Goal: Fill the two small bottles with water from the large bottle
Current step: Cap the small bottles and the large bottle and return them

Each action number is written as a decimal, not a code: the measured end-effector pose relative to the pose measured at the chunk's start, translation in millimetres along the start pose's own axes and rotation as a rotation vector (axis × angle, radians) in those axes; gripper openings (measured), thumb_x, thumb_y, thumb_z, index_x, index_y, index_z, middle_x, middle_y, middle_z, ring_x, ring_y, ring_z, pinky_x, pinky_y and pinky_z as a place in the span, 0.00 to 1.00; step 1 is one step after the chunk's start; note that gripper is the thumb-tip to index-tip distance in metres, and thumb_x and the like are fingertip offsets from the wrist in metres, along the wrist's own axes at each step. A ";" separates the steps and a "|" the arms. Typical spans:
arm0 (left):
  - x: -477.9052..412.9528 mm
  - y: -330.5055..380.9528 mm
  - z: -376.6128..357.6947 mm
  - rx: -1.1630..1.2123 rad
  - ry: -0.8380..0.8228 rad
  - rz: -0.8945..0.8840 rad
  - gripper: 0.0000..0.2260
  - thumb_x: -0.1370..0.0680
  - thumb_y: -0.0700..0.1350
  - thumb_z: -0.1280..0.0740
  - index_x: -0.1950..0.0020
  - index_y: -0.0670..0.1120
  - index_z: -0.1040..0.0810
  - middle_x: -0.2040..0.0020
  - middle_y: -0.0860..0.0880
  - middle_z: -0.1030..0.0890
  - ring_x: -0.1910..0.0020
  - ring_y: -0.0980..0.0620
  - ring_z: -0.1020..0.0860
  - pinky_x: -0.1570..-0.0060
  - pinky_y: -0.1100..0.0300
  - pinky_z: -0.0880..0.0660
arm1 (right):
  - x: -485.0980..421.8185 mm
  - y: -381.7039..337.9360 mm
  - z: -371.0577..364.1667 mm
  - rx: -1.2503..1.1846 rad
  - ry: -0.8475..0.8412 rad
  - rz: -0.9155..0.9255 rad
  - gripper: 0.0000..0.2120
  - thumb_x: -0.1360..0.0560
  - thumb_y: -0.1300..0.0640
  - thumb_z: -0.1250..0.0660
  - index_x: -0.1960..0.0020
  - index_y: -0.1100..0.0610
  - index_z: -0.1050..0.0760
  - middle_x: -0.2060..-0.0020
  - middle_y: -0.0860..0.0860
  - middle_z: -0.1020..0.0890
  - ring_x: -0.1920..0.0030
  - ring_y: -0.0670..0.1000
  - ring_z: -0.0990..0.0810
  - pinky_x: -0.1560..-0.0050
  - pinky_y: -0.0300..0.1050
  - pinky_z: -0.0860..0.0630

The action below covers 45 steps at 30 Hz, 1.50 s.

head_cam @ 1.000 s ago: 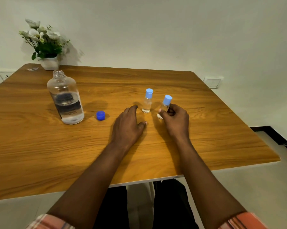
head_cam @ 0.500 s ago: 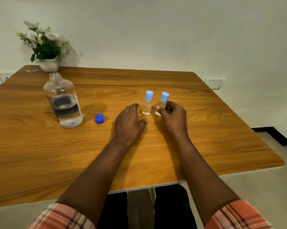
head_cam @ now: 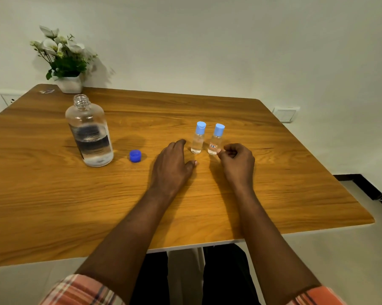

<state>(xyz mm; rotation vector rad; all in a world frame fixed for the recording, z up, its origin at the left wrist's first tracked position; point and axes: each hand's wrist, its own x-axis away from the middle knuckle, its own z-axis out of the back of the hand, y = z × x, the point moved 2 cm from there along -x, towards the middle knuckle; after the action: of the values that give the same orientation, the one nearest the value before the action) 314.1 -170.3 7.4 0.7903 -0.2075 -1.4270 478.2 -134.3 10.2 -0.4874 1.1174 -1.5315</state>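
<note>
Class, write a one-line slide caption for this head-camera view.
Two capped small bottles stand upright beside the open large bottle and its blue cap; both hands rest empty nearby.

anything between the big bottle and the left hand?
Head view: only the loose blue cap on the table, between the large bottle and the left hand.

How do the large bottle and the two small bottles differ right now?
The large bottle stands uncapped, its blue cap on the table beside it; both small bottles wear light-blue caps. The large one is far taller and wider. It has a dark label band; the right small bottle has a little white tag. All are clear and upright.
</note>
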 end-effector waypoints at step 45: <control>64.4 -86.1 105.8 0.244 0.453 0.400 0.16 0.26 0.43 0.27 0.39 0.43 0.21 0.46 0.46 0.17 0.48 0.50 0.20 0.48 0.57 0.25 | 78.5 -100.1 -121.9 -0.068 -0.408 0.329 0.19 0.28 0.57 0.28 0.37 0.56 0.22 0.45 0.51 0.19 0.50 0.45 0.22 0.46 0.40 0.23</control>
<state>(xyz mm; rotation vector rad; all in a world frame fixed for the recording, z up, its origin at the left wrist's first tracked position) 195.7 -263.7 13.1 1.1776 -0.1784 -0.8297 305.2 -166.9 17.6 -0.5983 0.8800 -1.0524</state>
